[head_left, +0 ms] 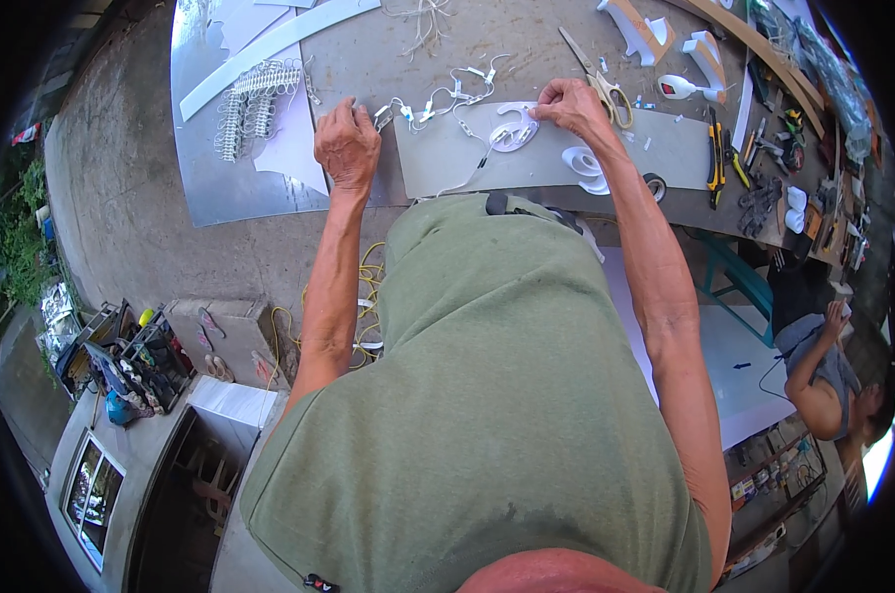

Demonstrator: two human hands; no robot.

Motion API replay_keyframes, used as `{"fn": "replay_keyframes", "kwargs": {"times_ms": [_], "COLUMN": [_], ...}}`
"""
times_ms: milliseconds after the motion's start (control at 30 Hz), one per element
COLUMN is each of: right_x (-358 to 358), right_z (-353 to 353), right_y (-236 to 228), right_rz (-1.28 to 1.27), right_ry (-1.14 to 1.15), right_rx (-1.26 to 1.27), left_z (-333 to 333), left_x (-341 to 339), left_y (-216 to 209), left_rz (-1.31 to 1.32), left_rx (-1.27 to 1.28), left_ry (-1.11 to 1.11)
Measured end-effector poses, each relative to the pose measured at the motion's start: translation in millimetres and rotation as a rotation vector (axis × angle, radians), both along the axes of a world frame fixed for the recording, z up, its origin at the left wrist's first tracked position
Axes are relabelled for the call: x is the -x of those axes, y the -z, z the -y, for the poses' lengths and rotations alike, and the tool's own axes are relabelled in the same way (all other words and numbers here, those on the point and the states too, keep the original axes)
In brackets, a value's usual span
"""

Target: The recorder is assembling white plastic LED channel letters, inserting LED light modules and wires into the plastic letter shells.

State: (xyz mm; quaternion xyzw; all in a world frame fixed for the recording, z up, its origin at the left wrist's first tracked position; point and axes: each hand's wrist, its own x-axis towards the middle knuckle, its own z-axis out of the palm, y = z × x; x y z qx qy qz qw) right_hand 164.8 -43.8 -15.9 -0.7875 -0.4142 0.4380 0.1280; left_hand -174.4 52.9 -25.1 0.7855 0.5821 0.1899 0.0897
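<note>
My right hand (573,107) is closed, its fingertips pinching the upper right edge of a white curved letter-shaped piece (513,137). Small white light modules sit inside that piece, and a thin wire runs from it toward the table's near edge. From the piece, a string of light modules (428,112) loops across the table to my left hand (349,145). Those fingers are bent closed around the string's left end, though the exact grip is partly hidden. Beneath the piece lies a flat grey sheet (428,163). A second white curved piece (588,168) rests by my right forearm.
Scissors (606,87) lie beyond my right hand. A bundle of light modules (260,104) is at the left. White letter shells (641,32), a white bottle (677,87), pliers (716,158) and a tape roll (655,186) are to the right. Another person (823,371) is at far right.
</note>
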Motion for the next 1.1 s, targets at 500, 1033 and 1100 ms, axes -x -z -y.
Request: {"fn": "replay_keyframes", "kwargs": {"times_ms": [500, 1033, 1100], "right_x": [-1.0, -2.2, -3.8], "right_z": [-0.3, -1.1, -0.2], "right_y": [-1.6, -1.3, 0.8], "right_rz": [-0.016, -0.015, -0.047], "right_ry": [-0.017, -0.011, -0.005], "right_rx": [0.019, 0.004, 0.004], "left_z": [12.8, -55.3, -68.7], "left_x": [-16.1, 2.6, 4.9], "left_y": [-12.1, -31.0, -39.8], "left_rz": [0.149, 0.537, 0.347], "left_rx": [0.036, 0.356, 0.255], "left_ry": [0.29, -0.02, 0.037]}}
